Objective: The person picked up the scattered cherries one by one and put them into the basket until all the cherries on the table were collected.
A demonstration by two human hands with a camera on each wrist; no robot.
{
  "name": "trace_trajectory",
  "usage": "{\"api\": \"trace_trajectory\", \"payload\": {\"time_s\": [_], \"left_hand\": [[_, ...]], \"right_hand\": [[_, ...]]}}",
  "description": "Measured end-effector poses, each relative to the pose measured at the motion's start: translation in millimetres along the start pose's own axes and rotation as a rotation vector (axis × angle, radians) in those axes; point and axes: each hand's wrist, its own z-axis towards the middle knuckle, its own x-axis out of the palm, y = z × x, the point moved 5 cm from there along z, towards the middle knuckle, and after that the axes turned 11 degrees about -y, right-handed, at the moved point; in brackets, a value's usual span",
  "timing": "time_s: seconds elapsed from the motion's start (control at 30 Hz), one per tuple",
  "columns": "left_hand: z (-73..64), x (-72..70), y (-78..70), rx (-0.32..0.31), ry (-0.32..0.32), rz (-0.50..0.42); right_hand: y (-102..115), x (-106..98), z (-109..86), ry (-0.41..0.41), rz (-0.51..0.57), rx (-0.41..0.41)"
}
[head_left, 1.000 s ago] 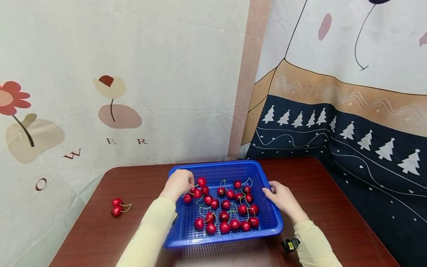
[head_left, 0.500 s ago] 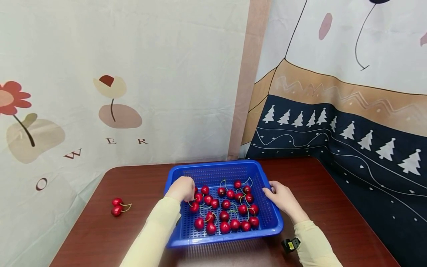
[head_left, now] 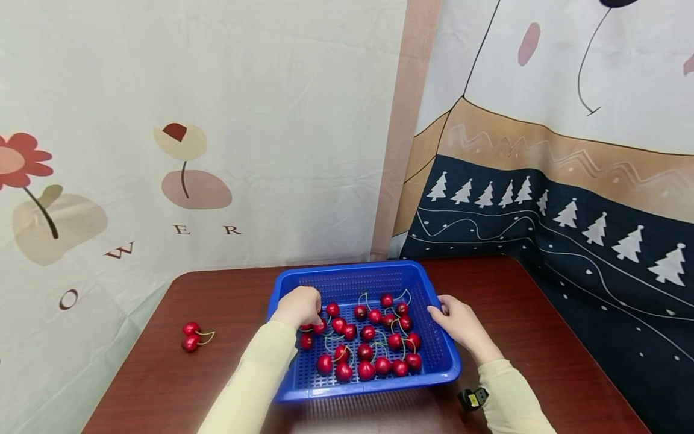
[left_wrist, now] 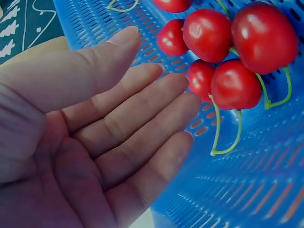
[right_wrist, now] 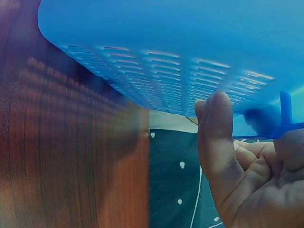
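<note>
A blue perforated plastic basket (head_left: pixel 374 390) holds several red cherries (head_left: pixel 365 351) with thin green stems. My left hand (head_left: pixel 300 306) is inside its left part and overlaps some cherries there. In the left wrist view my left hand (left_wrist: pixel 111 126) has the fingers extended with a slight bend, the palm bare and the thumb apart. Its fingertips are right at a joined pair of cherries (left_wrist: pixel 236 84). My right hand (head_left: pixel 459 319) grips the basket's right rim. In the right wrist view my right hand (right_wrist: pixel 256 194) has the thumb against the outer wall (right_wrist: pixel 161 85).
Two cherries (head_left: pixel 191 343) joined by their stems lie on the brown wooden table (head_left: pixel 228 307), left of the basket. A printed cloth (head_left: pixel 303 150) hangs behind the table, and a dark one with white trees (head_left: pixel 564 241) hangs on the right.
My left hand has moved from the basket's back left toward me and slightly right. Cherries near it have shifted within the basket. The right hand keeps its grip on the rim.
</note>
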Motion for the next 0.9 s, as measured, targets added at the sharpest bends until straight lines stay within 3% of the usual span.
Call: {"api": "trace_trajectory", "payload": {"time_s": [0.2, 0.33, 0.6, 0.9], "left_hand": [[0.7, -4.3, 0.4, 0.013, -0.009, -0.027], [-0.3, -9.5, -1.9, 0.066, -0.034, -0.077], [-6.6, -36.6, -6.9, 0.111, -0.091, -0.172], [-15.5, -67.5, 1.6, 0.117, -0.183, -0.236]], "right_hand": [[-0.5, 0.2, 0.2, -0.003, -0.015, -0.004], [0.6, 0.3, -1.0, 0.005, 0.003, 0.008], [1.3, -1.0, -1.0, 0.009, 0.006, 0.008], [0.2, -1.1, -0.4, 0.011, 0.003, 0.005]]}}
